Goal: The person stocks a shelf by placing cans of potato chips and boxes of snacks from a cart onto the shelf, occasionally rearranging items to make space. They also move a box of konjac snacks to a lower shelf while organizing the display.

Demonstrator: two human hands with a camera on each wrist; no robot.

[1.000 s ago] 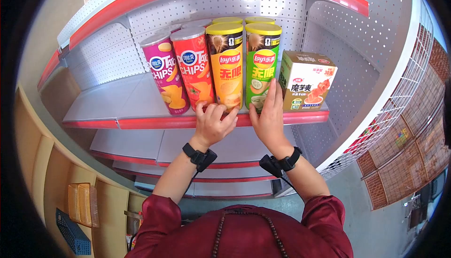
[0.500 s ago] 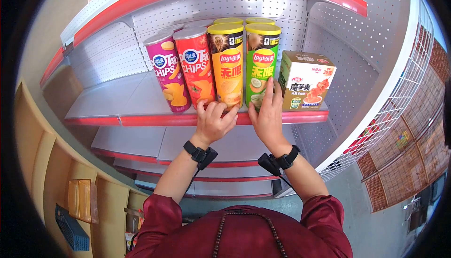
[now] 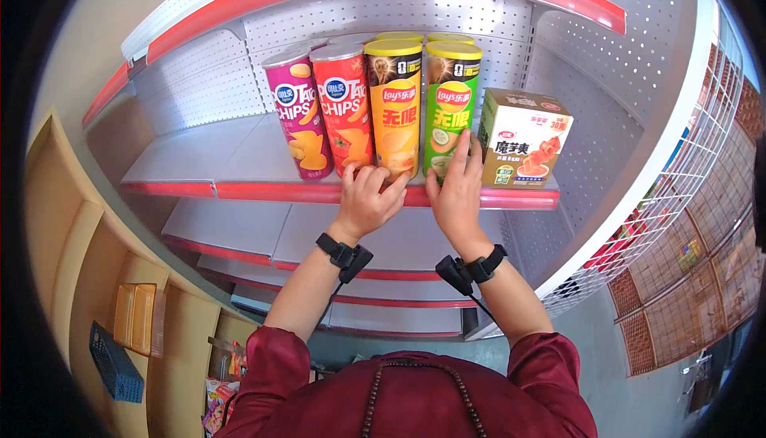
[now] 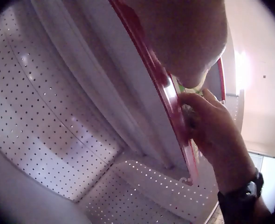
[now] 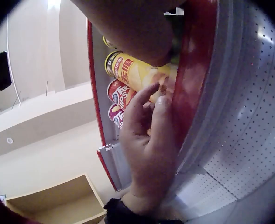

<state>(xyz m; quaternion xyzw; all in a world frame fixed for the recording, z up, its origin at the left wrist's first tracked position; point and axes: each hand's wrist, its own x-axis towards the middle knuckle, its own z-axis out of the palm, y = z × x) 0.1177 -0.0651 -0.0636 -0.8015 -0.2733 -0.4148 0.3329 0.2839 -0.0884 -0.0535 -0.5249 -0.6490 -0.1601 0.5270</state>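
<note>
A row of tall chip cans stands at the front of the shelf (image 3: 263,191), just behind its red rim. Furthest left is the purple can (image 3: 299,115), touching the red can (image 3: 345,107) beside it.

The left hand (image 3: 365,203) sits at the foot of the yellow can (image 3: 395,103). Its fingers are bent, with the knuckles up against the can's base and the thumb out to the right. The right wrist view shows its fingertips (image 5: 158,91) on the can's bottom end, but I cannot tell whether they actually grip it.

The green can (image 3: 452,95) stands next, tight against the yellow one. The right hand (image 3: 456,199) lies flat on its lower front, fingers straight and pointing up the label, with nothing clasped. More lids show in a second row behind both cans. A box (image 3: 523,139) stands just beside the green can, at the shelf's right end.

These cans are probably light: stiff card tubes with a glossy, rather slippery skin and brittle chips inside. Being tall and narrow, they would likely tip if pushed high up, so low pressure near the base suits sliding. For lifting, a wrap around the middle of the barrel looks safest, without squeezing hard enough to dent the wall
</note>
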